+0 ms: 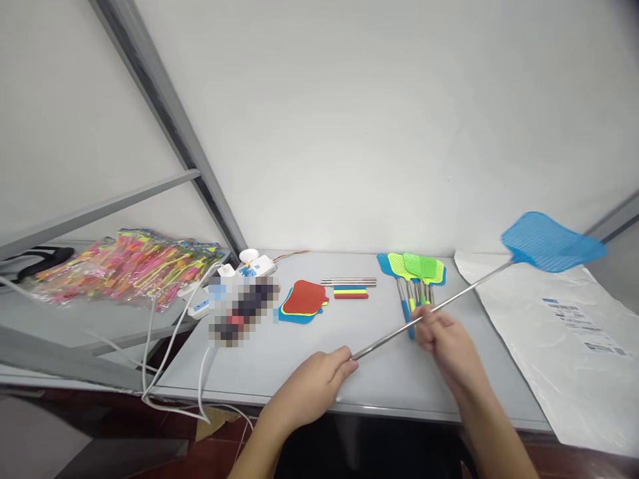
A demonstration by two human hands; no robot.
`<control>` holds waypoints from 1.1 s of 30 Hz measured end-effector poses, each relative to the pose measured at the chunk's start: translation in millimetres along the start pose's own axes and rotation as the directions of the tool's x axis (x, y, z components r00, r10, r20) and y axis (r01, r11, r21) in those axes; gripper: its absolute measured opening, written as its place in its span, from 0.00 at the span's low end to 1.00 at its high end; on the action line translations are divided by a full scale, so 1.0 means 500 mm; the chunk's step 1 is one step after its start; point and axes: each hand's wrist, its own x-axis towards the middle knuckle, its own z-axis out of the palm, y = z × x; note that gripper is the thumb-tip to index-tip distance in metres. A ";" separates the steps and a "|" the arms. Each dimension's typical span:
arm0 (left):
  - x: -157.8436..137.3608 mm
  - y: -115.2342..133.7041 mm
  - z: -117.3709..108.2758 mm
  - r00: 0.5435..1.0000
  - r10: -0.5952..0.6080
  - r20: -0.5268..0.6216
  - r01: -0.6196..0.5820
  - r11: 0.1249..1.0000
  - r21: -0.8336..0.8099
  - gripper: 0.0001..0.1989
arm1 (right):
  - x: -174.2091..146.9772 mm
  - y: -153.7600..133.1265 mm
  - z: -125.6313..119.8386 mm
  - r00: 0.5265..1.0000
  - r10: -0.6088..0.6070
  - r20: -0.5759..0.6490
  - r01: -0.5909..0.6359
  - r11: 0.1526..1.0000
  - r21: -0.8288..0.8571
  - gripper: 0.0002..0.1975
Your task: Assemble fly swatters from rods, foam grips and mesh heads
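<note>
A long fly swatter with a blue mesh head (552, 245) and a thin metal rod slants up to the right above the table. My left hand (317, 382) is closed round its lower end, hiding whatever grip is there. Farther up the rod, my right hand (446, 339) pinches it between thumb and fingers. Behind my right hand lies a group of finished-looking swatters (414, 266) in blue, yellow and green. Loose swatter heads (304, 298) in red, yellow and blue lie stacked left of centre. Beside them are metal rods (349, 282) and coloured handles (351, 293).
A white plastic bag (554, 352) with a printed label covers the table's right end. Power strips (259, 266) and white cables (172, 332) lie on the left, near a blurred object (244, 313). Bagged colourful items (134, 266) fill the left shelf behind a metal frame (164, 106).
</note>
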 end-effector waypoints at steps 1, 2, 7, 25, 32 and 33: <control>-0.002 -0.006 -0.006 1.000 0.002 0.005 -0.002 1.000 0.011 0.17 | 0.012 -0.007 -0.018 0.997 -0.005 -0.079 0.010 0.997 0.072 0.17; -0.004 -0.011 -0.011 1.000 -0.002 0.010 0.001 1.000 0.020 0.17 | 0.023 -0.014 -0.033 0.994 0.004 -0.108 0.008 0.994 0.112 0.17; 0.000 -0.017 -0.009 0.999 -0.035 -0.039 0.037 0.997 0.071 0.17 | 0.028 -0.004 -0.019 0.998 0.029 -0.063 -0.021 0.991 0.132 0.16; -0.033 0.018 -0.060 0.999 -0.024 0.033 0.023 1.000 0.021 0.16 | -0.002 -0.042 -0.001 0.994 -0.008 -0.107 0.033 0.972 0.235 0.13; -0.051 0.005 -0.052 0.999 -0.007 0.045 0.008 1.000 -0.015 0.15 | -0.014 -0.045 0.008 0.976 -0.032 -0.214 0.093 0.955 0.282 0.13; -0.056 0.004 -0.054 0.999 -0.011 0.050 0.011 1.000 -0.013 0.15 | -0.016 -0.047 0.009 0.972 -0.038 -0.232 0.106 0.952 0.287 0.13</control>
